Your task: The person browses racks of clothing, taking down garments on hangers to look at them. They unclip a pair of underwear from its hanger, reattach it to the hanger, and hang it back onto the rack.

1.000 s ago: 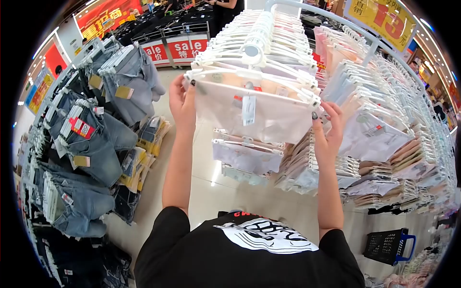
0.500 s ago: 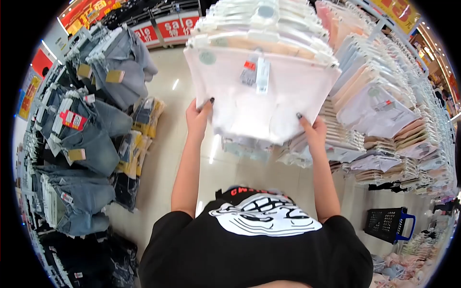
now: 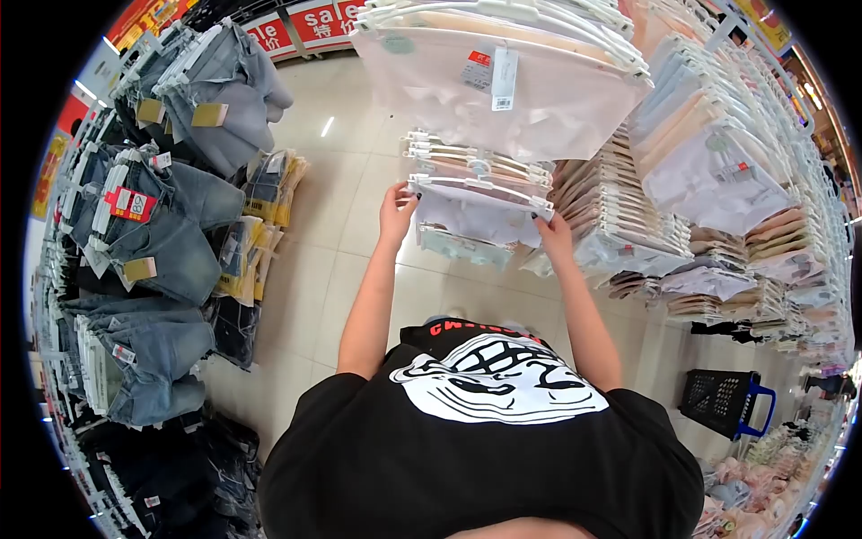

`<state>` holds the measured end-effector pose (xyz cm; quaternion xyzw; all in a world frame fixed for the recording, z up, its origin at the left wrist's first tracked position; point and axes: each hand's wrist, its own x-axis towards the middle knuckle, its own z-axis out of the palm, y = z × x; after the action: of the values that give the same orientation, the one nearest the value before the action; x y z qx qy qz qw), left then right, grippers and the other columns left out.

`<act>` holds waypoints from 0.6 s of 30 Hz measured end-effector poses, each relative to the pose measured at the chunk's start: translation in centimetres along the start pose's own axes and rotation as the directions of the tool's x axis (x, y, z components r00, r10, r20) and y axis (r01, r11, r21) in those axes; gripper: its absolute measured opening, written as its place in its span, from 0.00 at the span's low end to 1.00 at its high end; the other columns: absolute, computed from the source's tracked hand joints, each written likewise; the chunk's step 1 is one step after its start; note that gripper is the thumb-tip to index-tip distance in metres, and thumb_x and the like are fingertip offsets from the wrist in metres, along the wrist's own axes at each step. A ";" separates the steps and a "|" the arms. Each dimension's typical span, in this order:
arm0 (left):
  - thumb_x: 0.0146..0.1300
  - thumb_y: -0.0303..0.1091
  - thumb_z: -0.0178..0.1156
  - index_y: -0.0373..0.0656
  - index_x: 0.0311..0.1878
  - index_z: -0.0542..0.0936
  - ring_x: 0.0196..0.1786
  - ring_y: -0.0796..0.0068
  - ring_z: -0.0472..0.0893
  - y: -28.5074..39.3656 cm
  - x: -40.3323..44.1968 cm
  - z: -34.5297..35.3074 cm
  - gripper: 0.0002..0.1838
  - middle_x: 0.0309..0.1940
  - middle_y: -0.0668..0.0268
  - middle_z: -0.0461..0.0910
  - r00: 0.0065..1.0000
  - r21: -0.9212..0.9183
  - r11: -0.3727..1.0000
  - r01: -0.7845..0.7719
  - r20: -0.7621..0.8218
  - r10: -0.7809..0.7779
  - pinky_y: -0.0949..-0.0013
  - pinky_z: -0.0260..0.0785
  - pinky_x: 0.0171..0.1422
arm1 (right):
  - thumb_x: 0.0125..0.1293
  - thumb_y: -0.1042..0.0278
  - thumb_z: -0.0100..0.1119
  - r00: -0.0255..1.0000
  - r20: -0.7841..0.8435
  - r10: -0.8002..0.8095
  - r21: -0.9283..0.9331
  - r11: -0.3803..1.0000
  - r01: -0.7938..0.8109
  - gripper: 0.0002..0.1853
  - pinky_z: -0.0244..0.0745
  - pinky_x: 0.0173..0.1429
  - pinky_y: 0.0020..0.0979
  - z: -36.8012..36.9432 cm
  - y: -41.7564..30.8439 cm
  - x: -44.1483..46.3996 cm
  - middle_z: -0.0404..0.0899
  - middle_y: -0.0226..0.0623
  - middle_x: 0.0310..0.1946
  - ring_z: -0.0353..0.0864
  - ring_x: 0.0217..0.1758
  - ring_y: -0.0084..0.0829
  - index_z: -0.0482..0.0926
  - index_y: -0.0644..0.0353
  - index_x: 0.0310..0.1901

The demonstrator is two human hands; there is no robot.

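On the lower row of the rack in front of me, white underwear (image 3: pixel 480 211) hangs from a white clip hanger (image 3: pixel 485 190). My left hand (image 3: pixel 398 216) pinches its upper left edge by the hanger's end, dark-nailed thumb in front. At the upper right corner, my right hand (image 3: pixel 554 238) is closed on the same underwear, its fingers partly hidden behind. Just above both hands hangs pale pink underwear (image 3: pixel 431 94) with a price tag (image 3: pixel 505 79), untouched. Below the held piece, a pale green one (image 3: pixel 462 247) shows.
Denim shorts (image 3: pixel 166 247) hang on a rack to the left, with yellow-edged packs (image 3: pixel 247 269) beside them. More underwear (image 3: pixel 718 171) fills the racks on the right. A black basket (image 3: pixel 718 402) with a blue handle stands on the floor at lower right.
Both hands have let go of the upper pale pink underwear and moved down and inward to the white underwear on the lower row. The upper piece has swung back.
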<state>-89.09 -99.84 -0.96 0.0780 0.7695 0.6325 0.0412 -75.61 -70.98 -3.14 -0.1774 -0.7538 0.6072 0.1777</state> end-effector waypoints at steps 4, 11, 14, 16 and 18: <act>0.51 0.30 0.58 0.42 0.48 0.71 0.41 0.74 0.71 0.0 -0.3 -0.5 0.18 0.40 0.64 0.72 0.999 0.125 0.992 -0.030 0.029 0.026 0.72 0.64 0.45 | 0.55 0.70 0.53 1.000 -0.001 -0.013 -0.077 0.997 0.012 0.09 0.62 0.28 0.22 -0.4 -0.7 -2.0 0.70 0.26 0.20 0.65 0.24 0.17 0.75 0.64 0.36; 0.52 0.30 0.58 0.40 0.40 0.70 0.47 0.75 0.70 -0.8 0.3 -1.7 0.12 0.43 0.65 0.72 0.988 -0.046 0.995 0.089 0.131 -0.082 0.71 0.60 0.52 | 0.58 0.73 0.51 0.990 0.091 0.110 0.006 0.994 -0.111 0.07 0.63 0.32 0.19 -1.5 -0.8 -3.2 0.73 0.23 0.27 0.67 0.28 0.14 0.74 0.65 0.37; 0.50 0.29 0.59 0.38 0.41 0.69 0.45 0.75 0.72 -0.7 -1.3 -1.0 0.14 0.41 0.63 0.73 0.961 -0.213 0.947 0.242 0.188 -0.203 0.71 0.63 0.49 | 0.55 0.69 0.55 0.979 0.149 0.137 0.087 0.985 -0.151 0.10 0.66 0.32 0.21 -1.1 0.9 -4.2 0.75 0.27 0.25 0.70 0.27 0.18 0.75 0.65 0.36; 0.49 0.29 0.60 0.36 0.41 0.70 0.39 0.74 0.76 -0.9 -3.0 -0.7 0.15 0.36 0.63 0.75 0.964 -0.297 0.930 0.217 0.214 -0.157 0.71 0.66 0.45 | 0.55 0.69 0.56 0.931 0.229 0.285 -0.009 0.957 -0.291 0.11 0.67 0.37 0.22 -1.1 1.3 -5.1 0.76 0.30 0.31 0.72 0.33 0.19 0.75 0.65 0.39; 0.48 0.29 0.61 0.35 0.42 0.71 0.38 0.73 0.76 -2.8 -4.0 -0.8 0.17 0.36 0.62 0.76 0.920 -0.158 0.937 0.310 0.298 -0.254 0.69 0.67 0.44 | 0.55 0.68 0.57 0.881 0.255 0.399 0.007 0.910 -0.414 0.13 0.67 0.41 0.23 -1.0 2.2 -6.0 0.77 0.31 0.35 0.73 0.37 0.21 0.74 0.64 0.41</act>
<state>-85.42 -101.79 -3.69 0.0474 0.6913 0.6778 0.2457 -69.76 -72.65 -5.39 -0.2489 -0.6970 0.6710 -0.0438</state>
